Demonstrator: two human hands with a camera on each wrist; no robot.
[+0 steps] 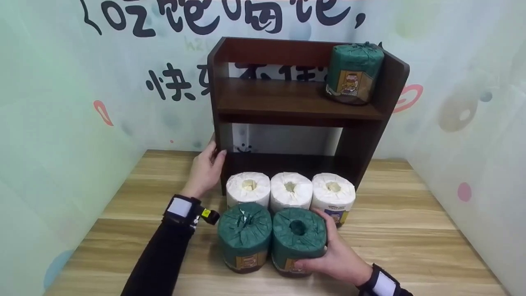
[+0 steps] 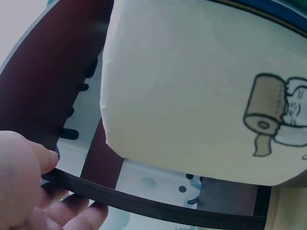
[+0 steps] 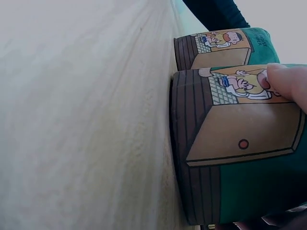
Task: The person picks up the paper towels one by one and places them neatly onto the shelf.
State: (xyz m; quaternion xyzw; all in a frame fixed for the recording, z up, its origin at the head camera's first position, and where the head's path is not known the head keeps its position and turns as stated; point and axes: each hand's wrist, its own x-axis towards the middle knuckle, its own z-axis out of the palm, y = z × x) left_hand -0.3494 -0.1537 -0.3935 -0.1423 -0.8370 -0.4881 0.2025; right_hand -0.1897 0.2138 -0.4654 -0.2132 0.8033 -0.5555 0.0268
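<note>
My left hand [image 1: 204,169] grips the left side panel of a dark brown wooden shelf [image 1: 300,96]. In the left wrist view, the thumb [image 2: 41,153] lies on one face of that panel and the fingers curl round the other. My right hand [image 1: 335,257] holds a green-wrapped toilet roll [image 1: 299,242] standing upright on the table, thumb on its printed front. Beside it on the left stands another green-wrapped toilet roll [image 1: 245,236]. Behind them, three white-wrapped toilet rolls [image 1: 290,191] form a row in front of the shelf.
One more green-wrapped toilet roll [image 1: 355,74] stands at the right end of the upper shelf board. The wood-grain table [image 1: 411,230] is bounded by pale printed walls [image 1: 464,123] at the back and both sides. A small camera [image 1: 210,216] juts from the left wrist strap.
</note>
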